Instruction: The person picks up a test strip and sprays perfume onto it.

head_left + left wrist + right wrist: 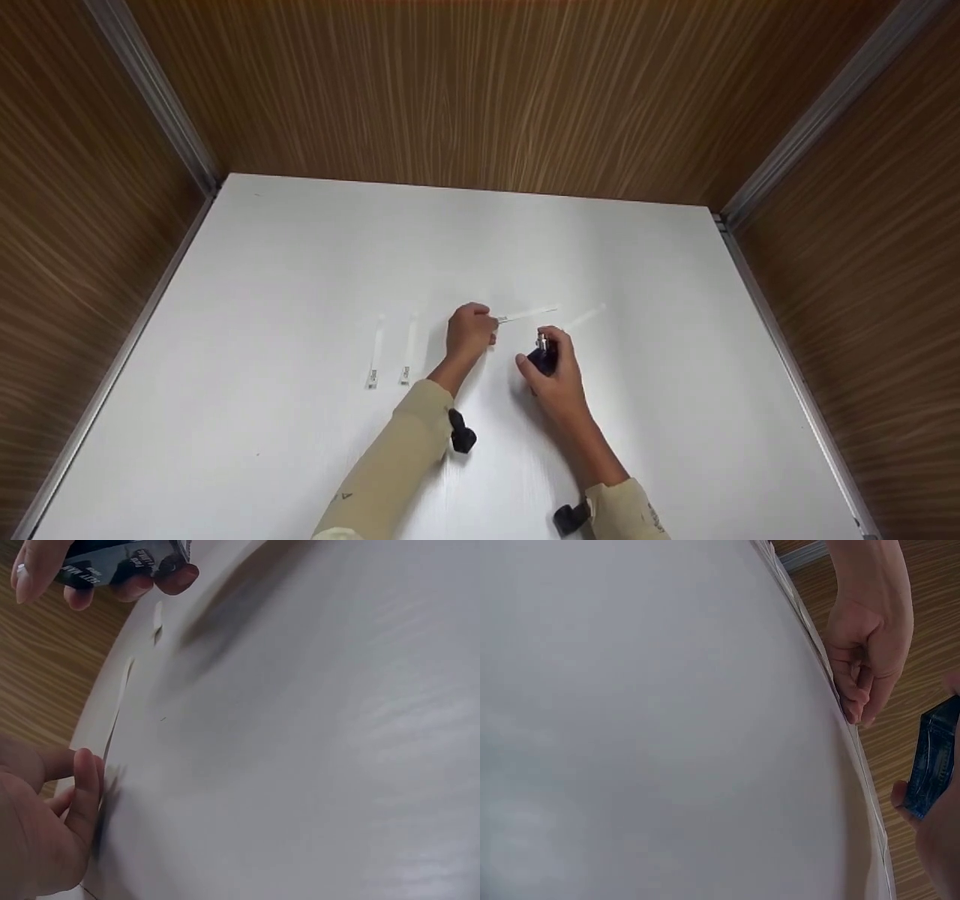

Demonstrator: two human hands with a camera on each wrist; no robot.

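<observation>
Bottle label: white lettering, unreadable | right hand grip: holds bottle | left hand grip: pinches paper strip

Both forearms, in beige sleeves, reach forward over the desk. The left hand rests knuckles-up on the desk, its fingers curled and pinching. The right hand hovers just right of it, fingers wrapped closed.
</observation>
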